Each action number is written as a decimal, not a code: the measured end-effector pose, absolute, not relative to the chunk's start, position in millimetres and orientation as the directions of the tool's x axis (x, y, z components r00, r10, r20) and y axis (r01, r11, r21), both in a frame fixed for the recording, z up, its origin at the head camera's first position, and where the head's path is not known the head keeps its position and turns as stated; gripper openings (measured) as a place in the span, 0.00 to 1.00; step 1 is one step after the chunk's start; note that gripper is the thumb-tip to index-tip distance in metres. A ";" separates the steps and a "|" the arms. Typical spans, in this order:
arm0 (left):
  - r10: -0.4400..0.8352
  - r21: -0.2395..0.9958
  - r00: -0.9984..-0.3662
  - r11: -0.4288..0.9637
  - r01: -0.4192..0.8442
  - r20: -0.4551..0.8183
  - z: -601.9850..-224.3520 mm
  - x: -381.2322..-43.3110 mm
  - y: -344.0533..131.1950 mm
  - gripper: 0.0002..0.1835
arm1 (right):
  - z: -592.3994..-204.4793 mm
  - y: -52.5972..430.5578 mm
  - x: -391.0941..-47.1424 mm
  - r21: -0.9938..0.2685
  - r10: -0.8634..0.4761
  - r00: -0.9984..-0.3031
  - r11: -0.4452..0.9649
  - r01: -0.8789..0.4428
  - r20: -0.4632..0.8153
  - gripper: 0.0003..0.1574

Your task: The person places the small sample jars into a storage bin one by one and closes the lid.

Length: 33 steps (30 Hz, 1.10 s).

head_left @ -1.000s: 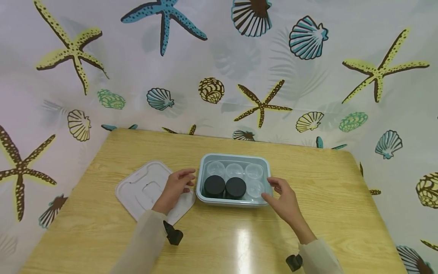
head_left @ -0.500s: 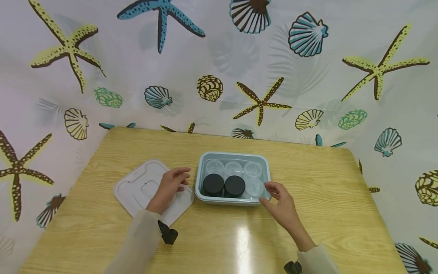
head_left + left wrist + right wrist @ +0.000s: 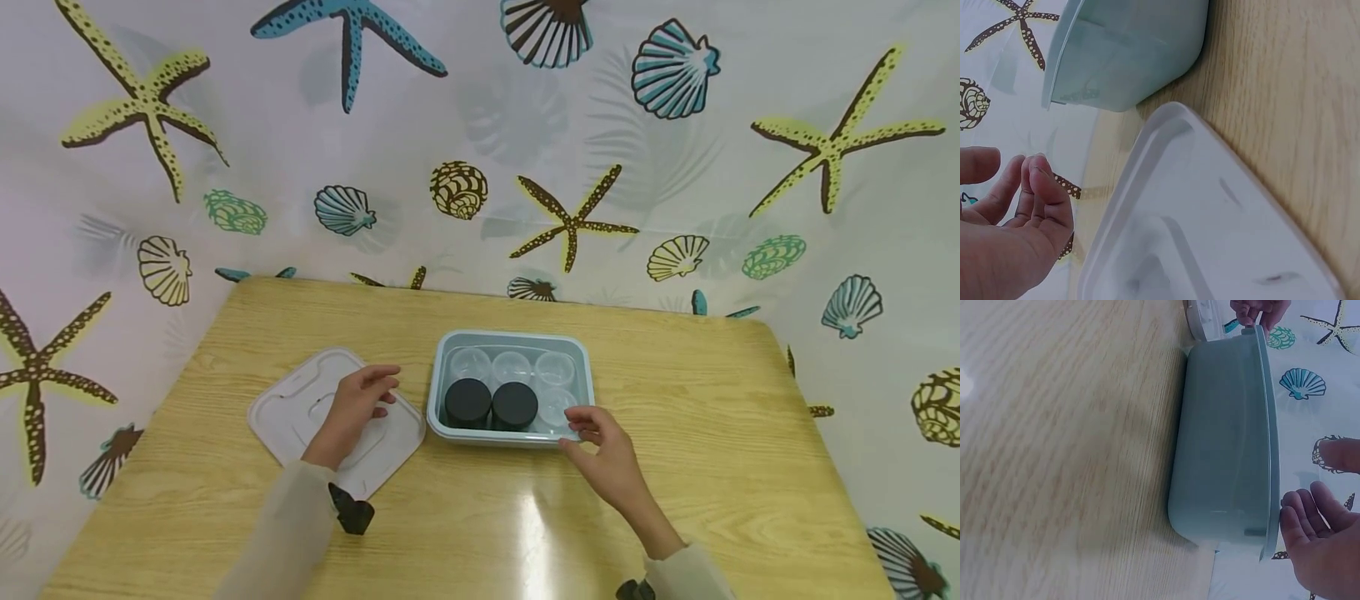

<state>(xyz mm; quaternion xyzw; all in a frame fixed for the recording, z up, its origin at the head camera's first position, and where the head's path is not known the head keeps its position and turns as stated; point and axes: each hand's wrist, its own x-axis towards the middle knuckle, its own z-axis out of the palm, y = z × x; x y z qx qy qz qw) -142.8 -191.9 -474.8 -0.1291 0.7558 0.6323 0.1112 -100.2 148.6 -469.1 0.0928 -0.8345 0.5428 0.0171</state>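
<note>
A light blue plastic bin (image 3: 480, 439) stands on the table, holding two black-topped round jars (image 3: 514, 406) in front and several clear round cups (image 3: 512, 367). Left of it lies a flat white lid (image 3: 296, 404). My left hand (image 3: 352, 417) hovers over this lid with loosely bent fingers and nothing in them; the left wrist view shows the same hand (image 3: 1022, 231) beside the lid. At the bin's front right corner is my right hand (image 3: 607, 458), thumb and fingers apart. In the right wrist view its fingertips (image 3: 1291, 506) are right at the rim.
The wooden table (image 3: 712, 433) runs back to a hanging cloth (image 3: 405, 100) printed with starfish and shells. Black wrist cameras (image 3: 351, 510) sit at both cream sleeves (image 3: 288, 521).
My left hand has drawn left, away from the bin and further over the lid. My right hand has slid left and toward me along the bin's right corner. The bin's contents look the same.
</note>
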 end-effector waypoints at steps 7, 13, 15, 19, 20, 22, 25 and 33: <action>-0.056 0.925 -0.945 0.192 -0.328 -0.323 -473.8 -140.0 -202.4 0.22 | -468.7 142.4 -93.0 -0.916 -0.156 -0.983 0.372 -0.151 0.099 0.20; -0.054 0.922 -0.951 0.235 -0.308 -0.304 -473.8 -139.7 -214.7 0.22 | -468.2 136.8 -86.1 -0.907 -0.173 -0.977 0.378 -0.183 0.125 0.18; -0.057 0.920 -0.954 0.251 -0.301 -0.296 -473.2 -139.4 -218.4 0.22 | -468.3 134.9 -84.1 -0.912 -0.180 -0.976 0.366 -0.185 0.125 0.18; -0.056 0.914 -0.958 0.287 -0.287 -0.283 -471.8 -139.2 -224.7 0.23 | -470.2 131.2 -79.6 -0.921 -0.200 -0.974 0.351 -0.170 0.103 0.18; -0.055 0.911 -0.958 0.299 -0.284 -0.281 -471.7 -139.2 -226.3 0.22 | -470.9 130.2 -78.6 -0.923 -0.207 -0.974 0.348 -0.164 0.095 0.18; -0.060 0.904 -0.961 0.326 -0.276 -0.272 -471.3 -139.2 -229.4 0.22 | -472.2 127.7 -76.9 -0.927 -0.218 -0.972 0.341 -0.155 0.082 0.18; -0.085 0.888 -0.967 0.383 -0.256 -0.242 -471.5 -139.3 -234.4 0.21 | -474.4 123.4 -75.0 -0.933 -0.235 -0.970 0.330 -0.142 0.065 0.17; -0.155 0.808 -0.969 0.534 -0.247 -0.194 -475.3 -137.8 -245.6 0.20 | -485.8 111.1 -73.6 -0.939 -0.306 -0.952 0.323 -0.117 0.013 0.19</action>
